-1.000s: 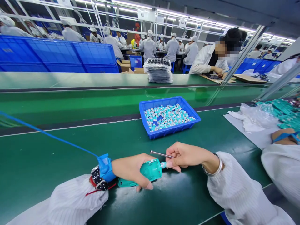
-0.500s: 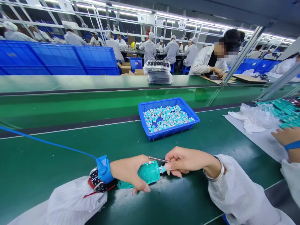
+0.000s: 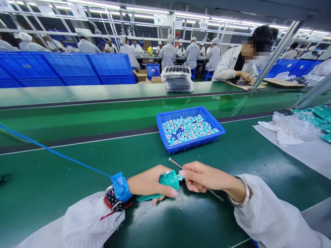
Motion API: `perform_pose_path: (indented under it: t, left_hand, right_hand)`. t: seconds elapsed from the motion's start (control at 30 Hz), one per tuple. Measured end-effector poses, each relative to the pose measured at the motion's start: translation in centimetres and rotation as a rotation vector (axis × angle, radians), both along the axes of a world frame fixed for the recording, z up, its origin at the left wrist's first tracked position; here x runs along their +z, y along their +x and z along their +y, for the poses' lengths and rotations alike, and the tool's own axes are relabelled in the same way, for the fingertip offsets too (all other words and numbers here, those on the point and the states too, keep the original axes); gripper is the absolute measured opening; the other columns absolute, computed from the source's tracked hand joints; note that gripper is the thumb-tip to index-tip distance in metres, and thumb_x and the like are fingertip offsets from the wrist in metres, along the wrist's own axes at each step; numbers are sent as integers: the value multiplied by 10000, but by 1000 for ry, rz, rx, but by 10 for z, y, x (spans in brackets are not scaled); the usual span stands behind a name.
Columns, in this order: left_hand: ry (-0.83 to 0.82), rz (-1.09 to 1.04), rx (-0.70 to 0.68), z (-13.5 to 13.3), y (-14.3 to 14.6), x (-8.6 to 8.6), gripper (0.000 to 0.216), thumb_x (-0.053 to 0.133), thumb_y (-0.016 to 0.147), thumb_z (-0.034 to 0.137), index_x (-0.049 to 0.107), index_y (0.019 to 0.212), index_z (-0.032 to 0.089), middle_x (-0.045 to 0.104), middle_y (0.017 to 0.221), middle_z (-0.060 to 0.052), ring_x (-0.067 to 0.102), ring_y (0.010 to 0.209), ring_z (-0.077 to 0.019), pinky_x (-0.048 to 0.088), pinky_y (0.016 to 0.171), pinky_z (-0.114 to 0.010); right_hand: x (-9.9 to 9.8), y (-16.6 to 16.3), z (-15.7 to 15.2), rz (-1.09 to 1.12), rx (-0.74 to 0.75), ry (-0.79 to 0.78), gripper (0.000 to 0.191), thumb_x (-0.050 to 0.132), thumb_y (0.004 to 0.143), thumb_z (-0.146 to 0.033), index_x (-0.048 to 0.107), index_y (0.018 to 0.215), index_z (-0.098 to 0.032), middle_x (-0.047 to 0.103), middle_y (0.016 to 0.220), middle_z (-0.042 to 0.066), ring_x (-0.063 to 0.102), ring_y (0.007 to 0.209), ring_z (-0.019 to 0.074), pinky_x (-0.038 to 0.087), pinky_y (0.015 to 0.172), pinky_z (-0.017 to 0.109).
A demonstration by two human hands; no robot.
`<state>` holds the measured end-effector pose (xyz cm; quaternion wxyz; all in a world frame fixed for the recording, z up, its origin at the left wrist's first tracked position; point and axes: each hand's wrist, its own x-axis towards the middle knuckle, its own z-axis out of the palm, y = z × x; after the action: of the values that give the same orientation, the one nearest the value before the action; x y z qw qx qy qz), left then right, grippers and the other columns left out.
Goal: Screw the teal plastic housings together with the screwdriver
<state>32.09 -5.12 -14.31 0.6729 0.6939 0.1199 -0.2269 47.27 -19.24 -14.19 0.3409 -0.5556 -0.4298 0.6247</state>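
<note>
My left hand (image 3: 152, 182) is wrapped around a teal plastic housing (image 3: 169, 179), its thumb along the near side. Part of the housing lies hidden under the palm, and its lower end shows below the wrist. A small light-blue and white piece (image 3: 180, 177) sits at the housing's right end, pinched by the fingertips of my right hand (image 3: 200, 176). The same hand also grips a thin metal rod (image 3: 176, 163), which points up and left above the housing; its thin tail shows behind the fingers. Whether the small piece is seated in the housing I cannot tell.
Beyond my hands, a blue tray (image 3: 195, 146) holds many small light-blue and white pieces. A blue cord (image 3: 64, 158) runs left from my wristband. At right lie paper (image 3: 307, 151), clear plastic bags (image 3: 293, 125) and teal parts (image 3: 317, 115). A co-worker (image 3: 232, 63) bends over the far bench.
The metal rod has tilted more steeply, and its tail now shows. My left fingers have moved further over the housing. Another person's hand at the right edge has left view.
</note>
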Motion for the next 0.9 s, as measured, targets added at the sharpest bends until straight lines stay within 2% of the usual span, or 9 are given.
perform_pose_path:
  t: [0.17,0.37,0.53,0.67,0.77,0.9]
  left_hand:
    - [61,-37,66,0,1,-1,309,688,691,380,480,700,152,498,481,67,435,345,-50,370,323,-141]
    - [21,26,24,-6,1,1,294,704,672,360,503,720,150,495,493,67,449,368,-61,396,320,-146]
    - [63,17,47,-12,-1,1,325,701,669,381,546,817,136,520,591,51,460,405,-57,403,333,-150]
    - [80,-66,82,-14,1,1,376,660,710,428,549,908,128,503,629,44,446,422,-50,397,358,-159]
    - [31,-72,81,-13,2,0,429,623,737,483,492,953,136,533,622,36,486,422,-70,418,403,-189]
    - [-46,-54,86,-9,-6,-8,487,626,731,523,425,1011,180,600,865,-23,615,608,-109,485,563,-216]
  right_hand:
    - [-7,-6,1,43,-93,14,453,461,783,-625,376,753,-181,433,528,-85,291,362,2,218,339,142]
    - [-9,-5,1,127,3,-27,446,515,764,-602,395,792,-174,413,518,-93,285,370,1,211,342,141]
    - [-11,-4,0,189,-4,-34,463,555,733,-605,405,801,-172,440,509,-94,281,346,-5,182,320,137]
    - [-14,-4,1,198,-122,25,427,538,767,-578,414,768,-169,456,499,-89,285,338,-6,195,314,127]
    - [-16,-3,3,213,-225,27,415,552,772,-553,426,724,-160,460,473,-84,291,325,-7,190,305,119]
    - [-24,4,-5,318,-314,-51,454,647,681,-563,457,678,-151,469,427,-69,273,286,1,149,279,131]
